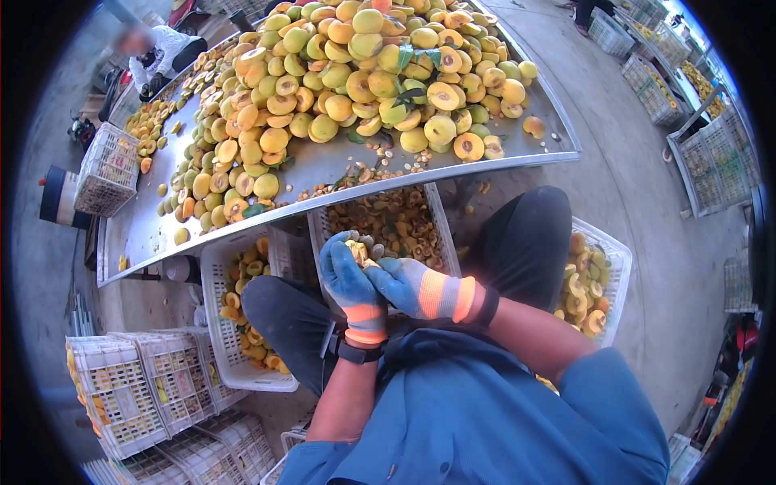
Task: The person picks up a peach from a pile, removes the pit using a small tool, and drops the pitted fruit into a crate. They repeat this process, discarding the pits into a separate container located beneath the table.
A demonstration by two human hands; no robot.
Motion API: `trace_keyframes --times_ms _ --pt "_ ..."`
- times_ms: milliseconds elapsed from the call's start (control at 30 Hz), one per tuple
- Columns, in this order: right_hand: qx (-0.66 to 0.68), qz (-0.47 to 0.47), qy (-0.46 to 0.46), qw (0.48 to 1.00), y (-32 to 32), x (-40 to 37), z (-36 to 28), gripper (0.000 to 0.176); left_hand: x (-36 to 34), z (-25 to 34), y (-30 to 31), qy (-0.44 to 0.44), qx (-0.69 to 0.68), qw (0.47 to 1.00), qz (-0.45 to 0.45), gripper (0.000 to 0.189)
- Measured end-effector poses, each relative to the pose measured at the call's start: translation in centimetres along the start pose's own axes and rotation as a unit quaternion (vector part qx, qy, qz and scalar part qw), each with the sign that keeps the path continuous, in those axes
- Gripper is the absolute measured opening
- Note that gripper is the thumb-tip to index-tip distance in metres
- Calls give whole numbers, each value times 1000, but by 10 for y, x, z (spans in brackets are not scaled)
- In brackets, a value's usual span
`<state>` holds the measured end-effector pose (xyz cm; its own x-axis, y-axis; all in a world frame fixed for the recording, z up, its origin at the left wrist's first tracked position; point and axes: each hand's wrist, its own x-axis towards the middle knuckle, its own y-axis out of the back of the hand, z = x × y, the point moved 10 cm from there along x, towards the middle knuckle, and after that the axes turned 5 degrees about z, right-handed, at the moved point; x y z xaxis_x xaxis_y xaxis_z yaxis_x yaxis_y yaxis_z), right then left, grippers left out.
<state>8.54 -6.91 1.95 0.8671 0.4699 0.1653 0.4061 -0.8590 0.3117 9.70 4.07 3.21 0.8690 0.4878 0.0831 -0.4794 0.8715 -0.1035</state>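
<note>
Both my hands wear blue gloves with orange and grey cuffs and meet above a white crate [440,222] of brownish fruit pieces between my knees. Fingers of my left hand [349,271] curl around a yellow fruit piece [358,252]. My right hand [411,284] touches it from the right, its fingers bent against the same piece; whether it holds anything else is hidden. Beyond them, a large heap of yellow-green fruit [339,89], many pieces halved, lies on a metal table [485,160], with small pits near its front edge.
Crates of halved fruit stand at my left [230,356] and right [618,271]. Stacked white crates [129,396] are at the lower left. Another crate [109,168] stands by the table's left end. A person [166,48] sits beyond the table, at the upper left.
</note>
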Motion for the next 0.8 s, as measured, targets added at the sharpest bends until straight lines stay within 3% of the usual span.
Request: trace_keyframes --times_ms 133,200,333,433,500,567,667,800 --pt "68 19 -30 997 3 -1 -5 34 -1 -11 -4 89 -142 986 -26 35" --pt "83 -32 -48 995 2 -1 -12 36 -1 -18 -7 135 -204 968 -64 36" --pt "158 -101 -107 976 -11 -6 1 20 -4 -26 -2 159 -178 970 -53 39" --pt "224 -100 -279 928 -12 -15 13 21 -4 -26 -1 129 -138 980 -64 43" --pt "186 -104 -206 955 -9 -12 9 42 -5 -23 0 115 -98 986 -64 45" --pt "245 -129 -355 893 -8 -24 3 48 -5 -22 3 92 -50 992 -76 48" --pt "316 -153 -416 839 -16 -36 18 50 -6 -22 3 55 -10 995 -81 49" --pt "340 -161 -430 821 -21 -40 26 49 -11 -19 5 6 22 998 -59 14"
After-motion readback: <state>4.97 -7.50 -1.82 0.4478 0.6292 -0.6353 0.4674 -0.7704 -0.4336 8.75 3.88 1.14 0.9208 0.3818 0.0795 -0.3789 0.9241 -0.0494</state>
